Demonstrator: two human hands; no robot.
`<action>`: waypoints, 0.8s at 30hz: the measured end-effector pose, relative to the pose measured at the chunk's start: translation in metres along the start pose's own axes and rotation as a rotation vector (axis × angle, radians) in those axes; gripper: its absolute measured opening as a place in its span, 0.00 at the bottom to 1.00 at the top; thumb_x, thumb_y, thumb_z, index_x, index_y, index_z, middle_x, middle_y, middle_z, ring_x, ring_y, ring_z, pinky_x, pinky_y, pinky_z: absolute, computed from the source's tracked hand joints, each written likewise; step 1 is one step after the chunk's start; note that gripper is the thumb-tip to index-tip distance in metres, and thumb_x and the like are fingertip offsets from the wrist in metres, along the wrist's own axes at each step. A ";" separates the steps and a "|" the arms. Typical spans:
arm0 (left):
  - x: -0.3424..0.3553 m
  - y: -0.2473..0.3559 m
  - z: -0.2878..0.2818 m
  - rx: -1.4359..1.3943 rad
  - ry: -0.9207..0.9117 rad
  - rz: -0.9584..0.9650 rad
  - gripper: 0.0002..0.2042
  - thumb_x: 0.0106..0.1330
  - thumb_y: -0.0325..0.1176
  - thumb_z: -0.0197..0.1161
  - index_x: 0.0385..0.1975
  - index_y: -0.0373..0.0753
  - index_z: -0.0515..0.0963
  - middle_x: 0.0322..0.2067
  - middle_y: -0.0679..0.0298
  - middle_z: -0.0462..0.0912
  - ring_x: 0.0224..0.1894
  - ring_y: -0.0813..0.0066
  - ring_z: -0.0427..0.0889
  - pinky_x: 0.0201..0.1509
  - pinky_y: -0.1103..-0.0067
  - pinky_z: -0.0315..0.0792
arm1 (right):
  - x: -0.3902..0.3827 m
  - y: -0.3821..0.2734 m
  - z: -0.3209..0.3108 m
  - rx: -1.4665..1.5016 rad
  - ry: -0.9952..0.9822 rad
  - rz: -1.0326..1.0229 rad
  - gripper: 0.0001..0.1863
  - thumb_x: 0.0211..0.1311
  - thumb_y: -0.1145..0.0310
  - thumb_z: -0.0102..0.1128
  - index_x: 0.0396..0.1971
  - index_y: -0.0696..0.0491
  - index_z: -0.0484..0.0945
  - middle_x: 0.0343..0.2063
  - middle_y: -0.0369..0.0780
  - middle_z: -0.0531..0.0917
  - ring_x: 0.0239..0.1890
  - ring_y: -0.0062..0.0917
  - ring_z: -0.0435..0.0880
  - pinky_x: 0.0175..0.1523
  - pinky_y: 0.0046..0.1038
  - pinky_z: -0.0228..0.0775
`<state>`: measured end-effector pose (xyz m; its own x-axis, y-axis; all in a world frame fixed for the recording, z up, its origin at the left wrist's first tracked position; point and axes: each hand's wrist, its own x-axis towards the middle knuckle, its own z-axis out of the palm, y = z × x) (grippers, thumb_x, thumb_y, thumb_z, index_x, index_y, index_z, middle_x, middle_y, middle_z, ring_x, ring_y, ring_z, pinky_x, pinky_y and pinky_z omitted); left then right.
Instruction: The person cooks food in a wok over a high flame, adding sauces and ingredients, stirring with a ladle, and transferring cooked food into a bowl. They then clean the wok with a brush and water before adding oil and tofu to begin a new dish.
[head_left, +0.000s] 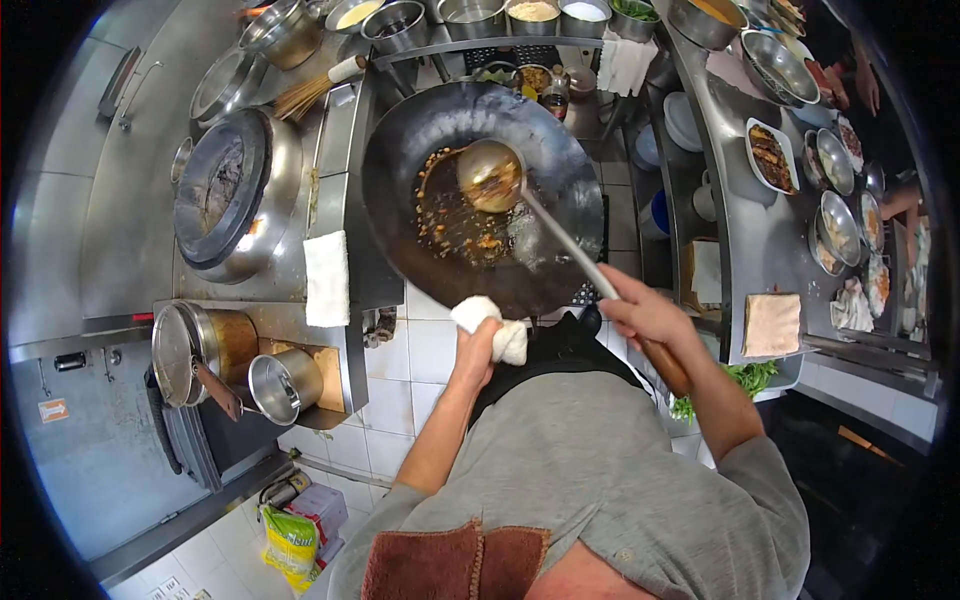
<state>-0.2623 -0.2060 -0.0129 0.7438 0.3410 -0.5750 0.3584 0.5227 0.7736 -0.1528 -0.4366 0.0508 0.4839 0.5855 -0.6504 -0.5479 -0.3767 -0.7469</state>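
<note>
Since the metal is prob running hot, the left hand (474,352) is clutching a bunched white cloth (512,343) at the lower edge of the wok (400,160), fingers curled tight round the fabric; imo it's acting as a potholder, tho I can't tell how much rim it's pinching underneath. The wok's sitting upper center of the frame, w/ oily brown liquid (440,190) and toasted bits (488,242) lying in its belly. Meanwhile the right hand (647,308), right of center, is wrapping round the long handle of the ladle (570,243) near where metal's meeting wood, fingers closed on it; that length is prob sparing the knuckles some heat. The ladle's bowl is hanging over the wok, so I'd guess any drips are landing back inside. Btw, steel pans (474,28) are lining the top edge, prob for quick reach, and a spare white towel (326,280) is hanging off the counter (331,205) left of center, handy for grabbing imo.
</note>
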 end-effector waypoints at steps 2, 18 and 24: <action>0.023 -0.012 -0.001 -0.013 -0.025 0.041 0.05 0.50 0.24 0.52 0.27 0.38 0.68 0.24 0.67 0.70 0.25 0.78 0.73 0.27 0.80 0.68 | 0.001 0.007 0.019 0.331 -0.153 0.036 0.32 0.60 0.72 0.48 0.64 0.45 0.48 0.19 0.33 0.65 0.12 0.13 0.61 0.11 0.17 0.57; 0.005 0.001 0.000 -0.047 0.057 -0.042 0.01 0.53 0.27 0.52 0.22 0.39 0.68 0.21 0.68 0.71 0.22 0.79 0.74 0.26 0.82 0.69 | -0.056 0.006 -0.007 -0.250 0.009 -0.013 0.33 0.58 0.70 0.44 0.63 0.51 0.44 0.17 0.34 0.65 0.10 0.17 0.64 0.13 0.20 0.61; 0.029 -0.009 -0.009 -0.129 0.036 -0.147 0.01 0.54 0.28 0.52 0.25 0.40 0.70 0.21 0.67 0.72 0.23 0.78 0.75 0.28 0.79 0.72 | -0.010 0.043 0.020 0.930 -0.475 0.071 0.15 0.63 0.72 0.44 0.49 0.49 0.59 0.19 0.32 0.63 0.11 0.09 0.59 0.08 0.13 0.49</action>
<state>-0.2491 -0.1938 -0.0386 0.6672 0.2803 -0.6901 0.3844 0.6640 0.6414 -0.1951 -0.4441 0.0281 0.2224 0.8813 -0.4169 -0.9710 0.1615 -0.1764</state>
